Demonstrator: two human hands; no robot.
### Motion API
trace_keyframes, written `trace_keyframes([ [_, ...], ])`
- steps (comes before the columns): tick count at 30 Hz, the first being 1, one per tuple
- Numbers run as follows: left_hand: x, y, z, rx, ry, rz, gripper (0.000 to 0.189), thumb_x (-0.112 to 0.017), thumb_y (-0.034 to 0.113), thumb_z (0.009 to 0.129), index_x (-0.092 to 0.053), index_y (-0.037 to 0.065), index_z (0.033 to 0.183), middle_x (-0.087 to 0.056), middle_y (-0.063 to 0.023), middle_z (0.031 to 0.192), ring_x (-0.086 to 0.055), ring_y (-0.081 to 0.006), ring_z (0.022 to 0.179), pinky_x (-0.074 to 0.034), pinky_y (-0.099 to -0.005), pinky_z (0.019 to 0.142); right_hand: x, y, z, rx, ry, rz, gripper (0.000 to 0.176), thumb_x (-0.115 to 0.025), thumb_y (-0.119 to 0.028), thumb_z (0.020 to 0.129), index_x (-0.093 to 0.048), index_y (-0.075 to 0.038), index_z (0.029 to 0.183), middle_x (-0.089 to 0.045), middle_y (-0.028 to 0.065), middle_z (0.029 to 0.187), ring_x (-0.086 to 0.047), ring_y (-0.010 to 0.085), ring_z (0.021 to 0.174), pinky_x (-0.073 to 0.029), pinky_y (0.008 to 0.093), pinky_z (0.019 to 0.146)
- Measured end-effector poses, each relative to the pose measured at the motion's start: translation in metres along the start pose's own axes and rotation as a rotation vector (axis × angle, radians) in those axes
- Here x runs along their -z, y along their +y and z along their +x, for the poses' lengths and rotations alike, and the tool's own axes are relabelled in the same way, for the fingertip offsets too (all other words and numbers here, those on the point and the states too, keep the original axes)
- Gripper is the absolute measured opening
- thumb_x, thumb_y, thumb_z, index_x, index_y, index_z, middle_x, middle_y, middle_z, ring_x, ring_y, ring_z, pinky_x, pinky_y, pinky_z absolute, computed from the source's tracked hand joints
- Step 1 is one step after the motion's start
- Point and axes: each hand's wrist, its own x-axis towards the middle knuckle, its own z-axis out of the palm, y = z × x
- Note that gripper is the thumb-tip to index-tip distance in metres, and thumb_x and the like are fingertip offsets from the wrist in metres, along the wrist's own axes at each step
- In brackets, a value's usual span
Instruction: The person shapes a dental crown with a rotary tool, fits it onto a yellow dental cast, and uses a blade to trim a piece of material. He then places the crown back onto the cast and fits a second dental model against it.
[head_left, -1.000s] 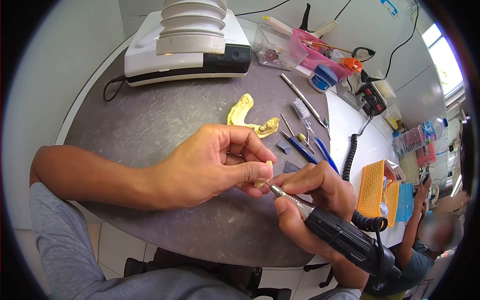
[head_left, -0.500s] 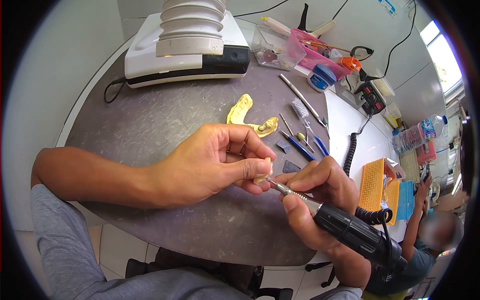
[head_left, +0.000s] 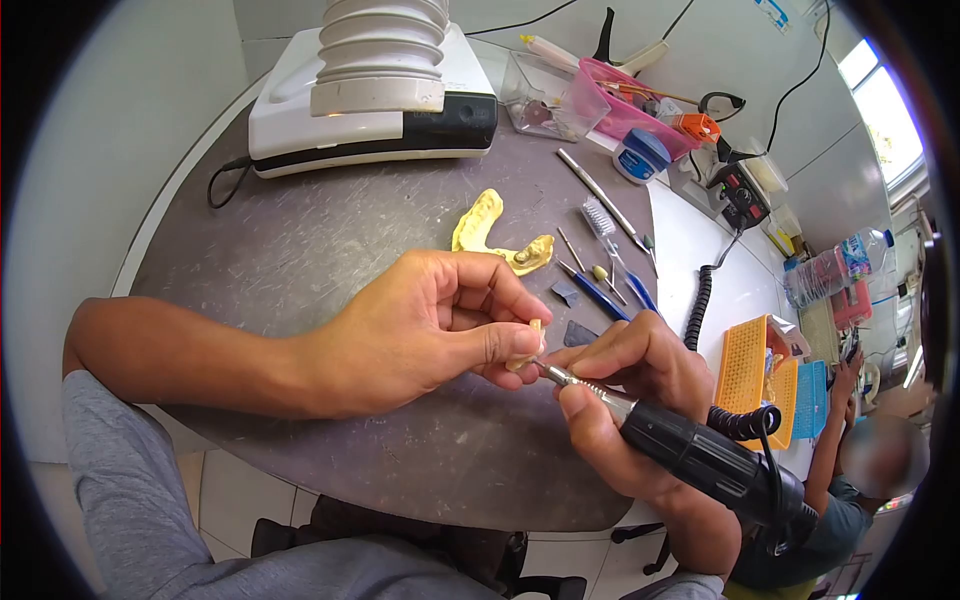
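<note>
Between the thumb and fingers of my left hand (head_left: 425, 330) is a small cream-coloured dental piece (head_left: 537, 332), partly hidden by the fingertips. My right hand (head_left: 645, 385) is closed round a rotary handpiece (head_left: 690, 448) with a black body and a silver front. The handpiece's thin tip reaches the lower edge of the dental piece; whether it touches cannot be made out. Just beyond my left hand, a yellow dental cast (head_left: 478, 222) lies on the grey-brown table (head_left: 320, 215). A blue-handled tool (head_left: 597, 292) lies beyond my right hand.
A white machine (head_left: 290, 110) stands at the back under a ribbed hose (head_left: 385, 50). Right of it are a pink basket (head_left: 625, 112), a blue-lidded jar (head_left: 642, 156) and a toothbrush (head_left: 603, 222). An orange basket (head_left: 742, 370) and another person (head_left: 840, 535) are at right.
My right hand and the handpiece have shifted very slightly left. My left hand keeps its pinch on the dental piece, almost unmoved.
</note>
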Motion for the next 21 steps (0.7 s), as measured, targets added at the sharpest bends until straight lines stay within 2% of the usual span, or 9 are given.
trace_keyframes([
  [6, 0.0, -0.002, 0.0, -0.002, -0.001, 0.01, 0.023, -0.066, 0.012, 0.096, -0.059, -0.001, 0.113, -0.066, -0.0086, 0.101, -0.067, -0.0128, 0.092, -0.058, -0.0266, 0.081, -0.001, 0.002, 0.002, 0.081, -0.03, -0.075, 0.017, -0.065, -0.004, 0.083, -0.052, 0.001, 0.092, -0.07, 0.0202, 0.088, -0.071, 0.0194, 0.087, -0.055, 0.0306, 0.079],
  [10, 0.0, -0.001, 0.0, 0.002, -0.006, -0.019, 0.023, -0.066, 0.012, 0.096, -0.059, -0.001, 0.112, -0.066, -0.0077, 0.101, -0.067, -0.0128, 0.092, -0.058, -0.0269, 0.082, -0.001, 0.002, 0.002, 0.074, -0.034, -0.077, 0.017, -0.065, -0.003, 0.083, -0.052, 0.002, 0.093, -0.069, 0.0198, 0.087, -0.071, 0.0201, 0.086, -0.055, 0.0314, 0.079],
  [12, 0.001, -0.003, 0.0, -0.003, -0.005, -0.024, 0.022, -0.066, 0.012, 0.096, -0.059, -0.001, 0.112, -0.065, -0.0074, 0.101, -0.066, -0.0128, 0.092, -0.058, -0.027, 0.082, -0.002, -0.001, 0.001, 0.013, 0.004, 0.015, 0.017, -0.065, -0.003, 0.083, -0.052, 0.002, 0.092, -0.069, 0.0192, 0.087, -0.071, 0.0214, 0.087, -0.055, 0.0321, 0.08],
  [15, 0.002, -0.004, 0.001, -0.011, -0.015, -0.016, 0.022, -0.066, 0.012, 0.096, -0.059, -0.001, 0.112, -0.065, -0.0077, 0.102, -0.066, -0.0129, 0.094, -0.059, -0.0273, 0.082, 0.0, 0.005, 0.002, 0.108, -0.064, -0.083, 0.017, -0.065, -0.003, 0.084, -0.051, 0.002, 0.092, -0.068, 0.0183, 0.086, -0.072, 0.0233, 0.088, -0.055, 0.0329, 0.081],
  [19, 0.002, -0.004, 0.001, -0.007, -0.014, -0.022, 0.022, -0.066, 0.012, 0.096, -0.058, -0.002, 0.112, -0.065, -0.0081, 0.102, -0.066, -0.0131, 0.095, -0.059, -0.0275, 0.082, -0.002, 0.006, 0.002, 0.075, -0.04, -0.047, 0.017, -0.065, -0.003, 0.084, -0.051, 0.002, 0.092, -0.067, 0.017, 0.085, -0.072, 0.0247, 0.089, -0.055, 0.0337, 0.082],
  [21, 0.001, -0.004, 0.001, -0.008, -0.015, -0.021, 0.022, -0.066, 0.012, 0.096, -0.058, -0.002, 0.112, -0.065, -0.0082, 0.103, -0.066, -0.0131, 0.095, -0.059, -0.0275, 0.082, -0.006, 0.01, 0.002, 0.116, 0.105, 0.02, 0.02, -0.074, -0.005, 0.072, -0.06, 0.003, 0.086, -0.071, 0.0158, 0.079, -0.074, 0.0224, 0.073, -0.06, 0.0306, 0.071],
])
